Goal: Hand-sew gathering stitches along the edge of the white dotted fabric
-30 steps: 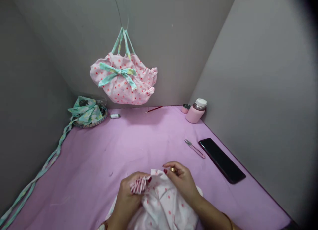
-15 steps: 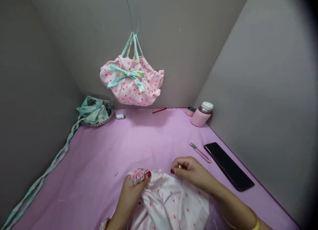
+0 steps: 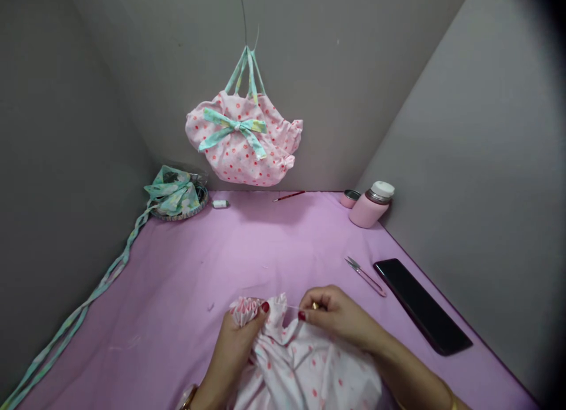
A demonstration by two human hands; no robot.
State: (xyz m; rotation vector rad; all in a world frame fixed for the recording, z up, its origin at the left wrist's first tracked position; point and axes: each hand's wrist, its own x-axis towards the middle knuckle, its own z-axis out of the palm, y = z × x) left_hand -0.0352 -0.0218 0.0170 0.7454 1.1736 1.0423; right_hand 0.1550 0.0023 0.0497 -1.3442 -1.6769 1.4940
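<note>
In the head view, the dotted cloth point(image 3: 309, 369) lies bunched at the near edge of the counter point(image 3: 177, 286), below and between both hands. The left hand point(image 3: 241, 333) has its grip clamped on the cloth's gathered edge point(image 3: 244, 310), thumb on top, with pleats bulging out on the left side of the thumb. A short frilled stretch of that edge stands up on the thumb's right, in the gap between the hands.

The relation that matters is across this gap: a thin pale strand point(image 3: 292, 307) runs from the frill to the right hand point(image 3: 338, 311), its long axis nearly level, left to right. Whether it is all thread or partly needle is too fine to tell. The right grip's thumb and forefinger look pinched together at the strand's right end, so the frill lies just left of them, apart from the fingertips. The left hand is the nearer one, touching the edge itself. The snips point(image 3: 366, 277) lie farther off to the right, touched by neither hand.
</note>
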